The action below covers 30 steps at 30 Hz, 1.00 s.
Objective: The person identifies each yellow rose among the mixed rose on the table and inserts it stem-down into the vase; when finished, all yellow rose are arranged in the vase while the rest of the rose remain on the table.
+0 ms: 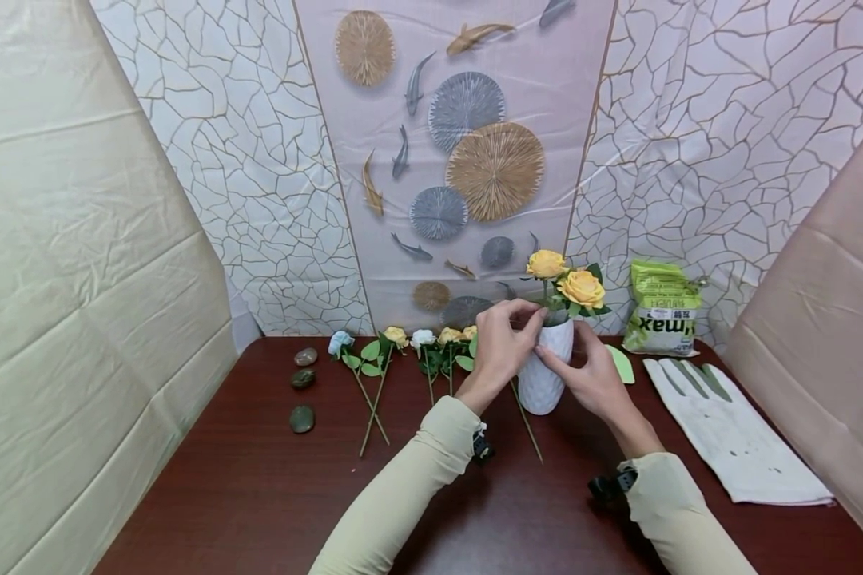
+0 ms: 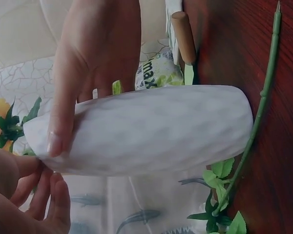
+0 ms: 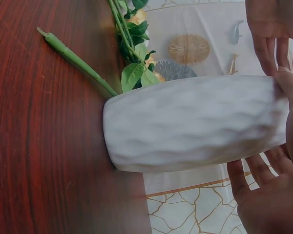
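A white textured vase [image 1: 545,375] stands on the table, tilted a little in the head view. My right hand [image 1: 595,371] grips its upper part, thumb on the near side and fingers round the far side. Two yellow roses [image 1: 581,289] with green leaves rise from its mouth. My left hand [image 1: 505,339] is at the rim, thumb and fingers bent close together beside the stems. Whether it pinches a stem or the rim is hidden. A green stem [image 3: 78,63] lies on the table by the vase's base.
Left of the vase lie several artificial flowers, among them a blue one [image 1: 341,343] and a white one [image 1: 423,339]. Several stones [image 1: 302,419] line the left side. At right are a green-and-white bag [image 1: 663,311] and a white glove [image 1: 744,439]. A wooden handle [image 2: 184,38] shows behind the vase.
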Tool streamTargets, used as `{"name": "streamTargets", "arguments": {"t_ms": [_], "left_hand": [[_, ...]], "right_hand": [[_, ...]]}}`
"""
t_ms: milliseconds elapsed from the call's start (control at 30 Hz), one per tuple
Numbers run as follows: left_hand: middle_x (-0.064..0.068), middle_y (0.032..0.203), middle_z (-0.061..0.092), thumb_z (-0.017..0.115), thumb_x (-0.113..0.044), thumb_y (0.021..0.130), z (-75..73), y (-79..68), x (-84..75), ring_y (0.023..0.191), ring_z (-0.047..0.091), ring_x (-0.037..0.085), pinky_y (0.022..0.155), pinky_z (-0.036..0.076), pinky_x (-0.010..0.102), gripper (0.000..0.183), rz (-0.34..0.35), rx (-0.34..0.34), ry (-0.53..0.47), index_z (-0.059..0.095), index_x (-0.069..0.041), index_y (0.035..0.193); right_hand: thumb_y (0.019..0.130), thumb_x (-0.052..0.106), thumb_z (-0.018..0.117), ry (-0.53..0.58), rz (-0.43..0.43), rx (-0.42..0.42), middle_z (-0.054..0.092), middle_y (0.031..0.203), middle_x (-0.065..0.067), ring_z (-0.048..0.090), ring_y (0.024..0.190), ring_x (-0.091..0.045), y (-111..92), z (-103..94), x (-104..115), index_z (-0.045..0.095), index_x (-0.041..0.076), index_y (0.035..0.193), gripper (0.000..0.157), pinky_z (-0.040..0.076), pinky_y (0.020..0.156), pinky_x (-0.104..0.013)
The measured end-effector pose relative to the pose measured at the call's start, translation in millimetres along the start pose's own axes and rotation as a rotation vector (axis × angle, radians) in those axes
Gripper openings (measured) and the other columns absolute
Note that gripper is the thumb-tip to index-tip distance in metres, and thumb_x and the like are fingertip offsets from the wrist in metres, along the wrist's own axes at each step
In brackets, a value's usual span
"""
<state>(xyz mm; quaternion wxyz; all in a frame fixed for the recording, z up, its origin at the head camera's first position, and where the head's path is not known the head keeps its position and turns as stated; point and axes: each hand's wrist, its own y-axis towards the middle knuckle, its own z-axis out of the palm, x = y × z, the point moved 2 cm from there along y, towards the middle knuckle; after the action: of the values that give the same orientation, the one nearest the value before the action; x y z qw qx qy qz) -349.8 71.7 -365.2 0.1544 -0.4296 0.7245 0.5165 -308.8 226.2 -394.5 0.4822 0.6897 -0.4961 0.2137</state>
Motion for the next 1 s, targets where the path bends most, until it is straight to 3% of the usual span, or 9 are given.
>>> {"name": "streamTargets", "arguments": {"t_ms": [233, 433, 633, 767, 867, 1000], "left_hand": [[-0.008, 0.096, 0.077, 0.071, -0.034, 0.095, -8.3, -7.8, 14.8, 0.079, 0.069, -0.003, 0.068, 0.054, 0.011, 0.017, 0.001, 0.053, -0.034, 0.080, -0.023, 0.103], [-0.012, 0.096, 0.078, 0.070, -0.037, 0.095, -32.6, -20.3, 37.6, 0.082, 0.070, -0.002, 0.070, 0.057, 0.017, 0.016, 0.001, 0.037, -0.033, 0.080, -0.028, 0.105], [-0.013, 0.093, 0.077, 0.069, -0.036, 0.096, -54.5, -31.6, 72.9, 0.080, 0.071, -0.001, 0.071, 0.059, 0.023, 0.013, -0.067, 0.014, -0.032, 0.078, -0.031, 0.104], [-0.011, 0.094, 0.078, 0.071, -0.034, 0.095, -62.7, -42.3, 97.4, 0.084, 0.072, 0.003, 0.079, 0.059, 0.029, 0.013, -0.168, 0.007, 0.037, 0.080, -0.028, 0.102], [-0.011, 0.093, 0.078, 0.072, -0.032, 0.094, -63.0, -50.6, 111.5, 0.083, 0.072, 0.005, 0.080, 0.059, 0.031, 0.012, -0.262, 0.092, 0.091, 0.081, -0.026, 0.100], [-0.008, 0.087, 0.077, 0.075, -0.027, 0.092, -58.8, -58.0, 118.8, 0.076, 0.070, 0.006, 0.070, 0.059, 0.028, 0.009, -0.346, 0.299, 0.116, 0.081, -0.022, 0.098]], "right_hand": [[0.094, 0.030, 0.073, -0.019, 0.022, 0.001, 0.068, 0.113, -0.013, 0.064, 0.093, -0.004, -2.4, 2.3, 0.8, 0.051, 0.007, 0.135, 0.052, 0.056, 0.077, -0.021], [0.094, 0.029, 0.073, -0.030, 0.006, 0.000, 0.069, 0.114, -0.015, 0.065, 0.096, -0.010, -0.9, 4.2, 2.0, 0.052, 0.005, 0.135, 0.053, 0.056, 0.079, -0.021], [0.093, 0.029, 0.074, -0.032, 0.022, -0.008, 0.069, 0.113, -0.013, 0.064, 0.092, -0.004, -0.4, 4.0, -1.3, 0.053, 0.006, 0.135, 0.052, 0.056, 0.077, -0.020], [0.093, 0.031, 0.074, -0.024, 0.015, -0.007, 0.068, 0.114, -0.013, 0.063, 0.092, -0.001, 1.5, 5.2, -12.9, 0.052, 0.007, 0.136, 0.054, 0.055, 0.076, -0.019], [0.092, 0.035, 0.074, -0.015, 0.017, -0.012, 0.068, 0.115, -0.012, 0.064, 0.092, -0.002, 5.0, 7.7, -27.3, 0.051, 0.011, 0.136, 0.055, 0.055, 0.076, -0.019], [0.091, 0.042, 0.073, -0.009, 0.035, -0.025, 0.068, 0.115, -0.005, 0.065, 0.094, -0.006, 9.5, 9.3, -41.0, 0.051, 0.018, 0.136, 0.055, 0.055, 0.076, -0.019]]}}
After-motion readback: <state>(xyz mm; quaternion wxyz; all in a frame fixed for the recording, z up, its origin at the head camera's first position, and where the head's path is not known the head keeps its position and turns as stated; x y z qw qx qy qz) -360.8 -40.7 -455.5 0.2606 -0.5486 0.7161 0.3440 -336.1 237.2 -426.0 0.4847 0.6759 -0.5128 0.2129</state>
